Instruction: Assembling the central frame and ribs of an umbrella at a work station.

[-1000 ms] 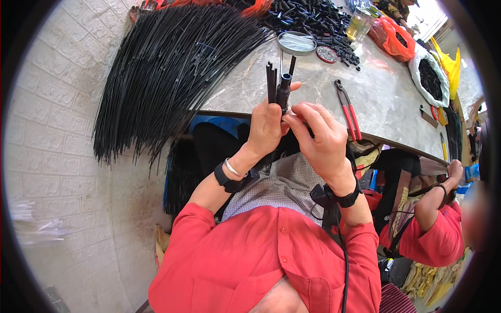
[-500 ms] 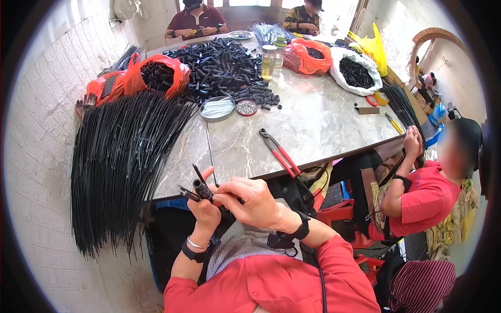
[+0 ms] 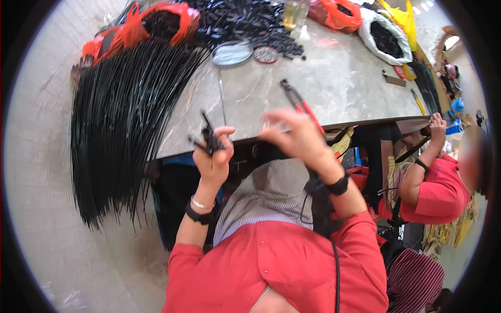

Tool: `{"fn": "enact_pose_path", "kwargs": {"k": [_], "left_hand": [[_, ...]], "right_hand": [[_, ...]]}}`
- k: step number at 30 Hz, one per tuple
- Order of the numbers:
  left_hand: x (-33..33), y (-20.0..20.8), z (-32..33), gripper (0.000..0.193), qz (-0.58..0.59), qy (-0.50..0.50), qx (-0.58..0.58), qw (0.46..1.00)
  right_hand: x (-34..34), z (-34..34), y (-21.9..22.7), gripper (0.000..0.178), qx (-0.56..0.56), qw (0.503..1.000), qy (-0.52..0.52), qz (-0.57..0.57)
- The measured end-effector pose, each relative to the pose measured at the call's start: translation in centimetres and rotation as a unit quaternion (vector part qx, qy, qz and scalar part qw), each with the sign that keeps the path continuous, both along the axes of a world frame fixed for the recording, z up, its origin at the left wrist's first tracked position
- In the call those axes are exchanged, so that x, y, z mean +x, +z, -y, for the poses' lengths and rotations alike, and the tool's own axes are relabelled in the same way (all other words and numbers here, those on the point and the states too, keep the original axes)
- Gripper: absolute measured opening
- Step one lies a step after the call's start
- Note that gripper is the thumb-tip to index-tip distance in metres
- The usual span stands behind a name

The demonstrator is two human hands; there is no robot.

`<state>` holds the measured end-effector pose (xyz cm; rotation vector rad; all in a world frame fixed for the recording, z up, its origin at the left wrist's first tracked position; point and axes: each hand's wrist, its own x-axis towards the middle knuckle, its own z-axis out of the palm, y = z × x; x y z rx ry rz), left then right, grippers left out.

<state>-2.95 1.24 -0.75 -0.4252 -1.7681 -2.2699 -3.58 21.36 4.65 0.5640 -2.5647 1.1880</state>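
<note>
Black, short plastic sticks in a small bunch (image 3: 210, 140) are clutched in the left hand (image 3: 215, 156), fingers curled tight around them, raised in front of the near edge of the grey stone-patterned counter (image 3: 344, 83). A few stick ends poke out above and to the left of the fist. The right hand (image 3: 293, 140) hovers just beside it, to the right, motion-blurred, fingers loosely spread; whether it holds anything cannot be told. Both wrists wear dark bands, and the sleeves are red.

On the counter just beyond the right hand lie red-handled pliers (image 3: 300, 103). A thick sheaf of long black rods (image 3: 122, 120) drapes over the counter's left edge and hangs toward the pale floor. Farther back sit a round metal lid (image 3: 231, 52), a heap of short black pieces (image 3: 245, 23), orange plastic bags (image 3: 156, 23) and a white sack of dark pieces (image 3: 386, 34).

At the right, another person in a red shirt (image 3: 443, 188) sits with one hand on the counter's edge.
</note>
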Motion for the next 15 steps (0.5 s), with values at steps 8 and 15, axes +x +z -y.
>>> {"fn": "enact_pose_path", "kwargs": {"k": [8,15], "left_hand": [[-2.1,-0.8,1.1,0.051,0.025,-0.166,0.025,0.985],[-2.0,-0.8,2.4,0.058,0.070,-0.163,0.095,0.980]], "right_hand": [[-4.2,-8.9,-10.8,0.039,0.326,0.912,-0.240,-0.059],[0.9,-3.9,-1.1,0.032,-0.087,0.961,-0.023,0.260]]}}
